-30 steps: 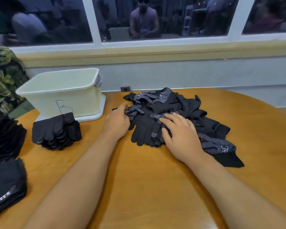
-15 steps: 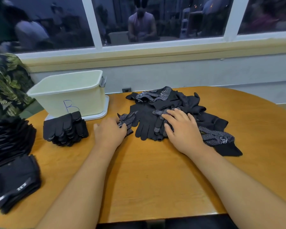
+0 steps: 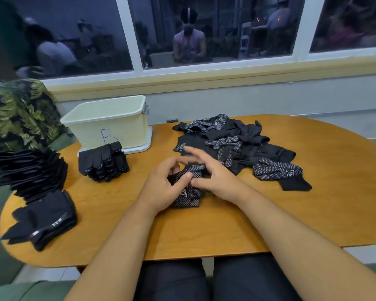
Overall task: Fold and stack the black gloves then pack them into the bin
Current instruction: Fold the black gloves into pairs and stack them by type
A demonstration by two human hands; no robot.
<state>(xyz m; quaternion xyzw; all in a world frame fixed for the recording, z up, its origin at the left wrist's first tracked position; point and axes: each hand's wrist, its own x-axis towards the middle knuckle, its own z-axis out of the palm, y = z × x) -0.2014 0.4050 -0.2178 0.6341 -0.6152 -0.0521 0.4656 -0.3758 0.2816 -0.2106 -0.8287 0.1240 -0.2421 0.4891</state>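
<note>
Right of the bin (image 3: 109, 124), left hand (image 3: 161, 189) pinches a dotted glove (image 3: 186, 197); right hand (image 3: 218, 180), spread open, steadies it. Soft, light knit, probably best held at the cuff

On table (image 3: 204, 231), left hand (image 3: 163, 189) grips dotted glove (image 3: 188, 197), right hand (image 3: 218, 181) touches it

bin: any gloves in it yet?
Not full; otherwise cannot tell. The bin shows bare pale inner wall, nothing above its rim; its floor is hidden. A folded stack sits in front of it.
</note>
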